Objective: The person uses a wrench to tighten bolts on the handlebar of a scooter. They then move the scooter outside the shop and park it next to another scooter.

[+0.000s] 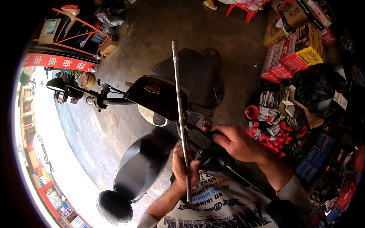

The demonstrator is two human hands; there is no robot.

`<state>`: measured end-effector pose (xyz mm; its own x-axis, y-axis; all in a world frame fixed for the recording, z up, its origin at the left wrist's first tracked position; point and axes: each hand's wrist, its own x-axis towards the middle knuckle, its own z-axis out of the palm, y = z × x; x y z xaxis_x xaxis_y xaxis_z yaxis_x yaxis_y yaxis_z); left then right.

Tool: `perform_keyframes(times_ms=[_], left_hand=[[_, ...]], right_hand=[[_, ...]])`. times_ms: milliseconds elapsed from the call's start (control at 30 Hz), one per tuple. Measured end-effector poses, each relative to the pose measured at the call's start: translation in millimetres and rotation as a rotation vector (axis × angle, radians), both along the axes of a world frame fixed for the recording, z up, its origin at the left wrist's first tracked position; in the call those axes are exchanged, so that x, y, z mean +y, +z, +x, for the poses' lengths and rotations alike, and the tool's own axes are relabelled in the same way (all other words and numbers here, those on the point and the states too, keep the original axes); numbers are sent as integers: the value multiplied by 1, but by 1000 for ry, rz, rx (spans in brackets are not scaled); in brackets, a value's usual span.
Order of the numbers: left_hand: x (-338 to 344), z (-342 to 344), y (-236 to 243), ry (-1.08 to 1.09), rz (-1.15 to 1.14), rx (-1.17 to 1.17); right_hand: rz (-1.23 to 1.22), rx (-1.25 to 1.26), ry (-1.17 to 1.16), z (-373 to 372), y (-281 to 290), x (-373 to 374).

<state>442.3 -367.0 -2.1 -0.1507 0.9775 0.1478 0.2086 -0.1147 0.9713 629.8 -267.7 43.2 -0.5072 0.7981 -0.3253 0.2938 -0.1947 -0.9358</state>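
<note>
A long silver metal rod (pixel 178 87) with a thicker, socket-like top end stands across the scooter's handlebar, its lower end over my printed shirt. My left hand (pixel 182 165) is closed just behind the rod, beside the handlebar; the rod passes in front of its fingers, and what they grip is hidden. My right hand (pixel 237 142) has thumb and fingers bent around the right end of the black brake master cylinder (pixel 199 138). Below it a brake lever (pixel 243 174) slants toward the lower right. A dark front cover (pixel 154 95) and a round gauge (pixel 153 116) lie beyond my hands.
The scooter's left mirror (pixel 57 84) sticks out to the left. A black seat (pixel 142 169) is at lower left, and another dark seat (pixel 190 72) stands behind the front cover. Red bottles (pixel 273 140), stacked cartons (pixel 285 53) and black bags (pixel 319 91) fill the right side.
</note>
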Motion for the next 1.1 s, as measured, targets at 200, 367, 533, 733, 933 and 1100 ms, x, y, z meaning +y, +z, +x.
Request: perform_keyframes(times_ms=[200,367,533,733,933,1100], left_hand=[[-2,-5,3,-37,-20,28],[-10,-24,11,-34,-40,29],[-40,-50,26,86,-148,-133],[-89,-100,31,205,-147,-218],[-146,-143,29,198,-117,-401],[-178,-172,32,129,-216,-382]], right_hand=[[6,2,2,-1,-4,-2],[-13,-1,0,-1,-6,-2],[-11,-3,12,0,-6,-4],[-29,-30,7,2,-14,-9],[60,-66,-19,0,-14,-10],[12,-111,-29,0,-5,-9]])
